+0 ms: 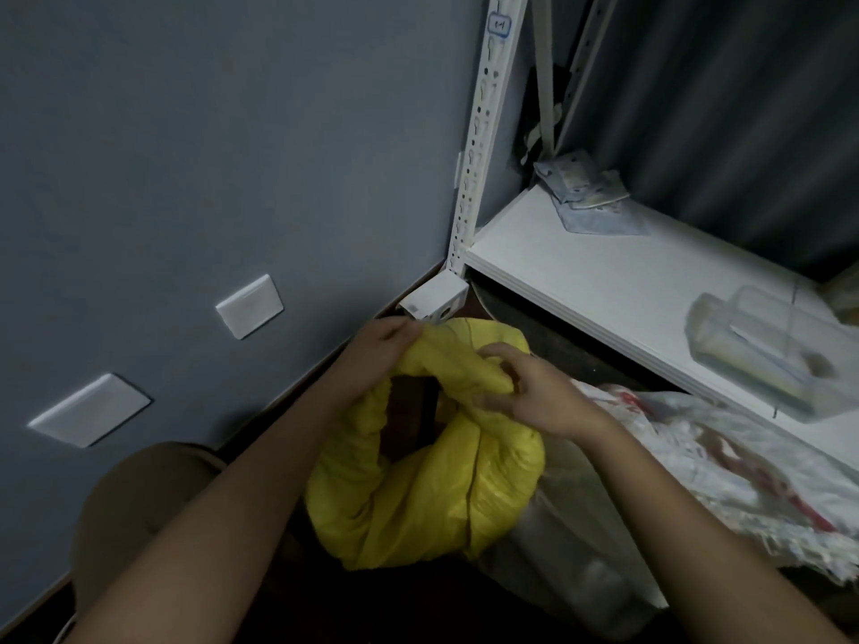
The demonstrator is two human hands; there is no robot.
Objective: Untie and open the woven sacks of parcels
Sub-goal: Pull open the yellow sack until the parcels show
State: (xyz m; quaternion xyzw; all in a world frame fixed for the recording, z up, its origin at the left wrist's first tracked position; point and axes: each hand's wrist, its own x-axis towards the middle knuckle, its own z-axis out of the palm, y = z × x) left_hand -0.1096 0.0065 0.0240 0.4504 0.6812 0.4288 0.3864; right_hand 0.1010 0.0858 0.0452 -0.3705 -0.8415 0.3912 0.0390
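A yellow woven sack point(418, 495) stands on the dark floor in the corner, its mouth rolled down into a thick rim around a dark opening. My left hand point(383, 341) grips the rim at its far left side. My right hand point(530, 392) pinches bunched yellow fabric on the far right of the rim. What lies inside the sack is too dark to make out. A white woven sack point(725, 462) with red print lies to the right, under the shelf.
A white metal shelf point(618, 281) with a slotted upright point(483, 132) stands at the right, carrying small packets point(581, 188) and a clear plastic box point(762, 350). A clear plastic bag point(571, 550) sits beside the yellow sack. The grey wall point(232, 155) at left has two white plates.
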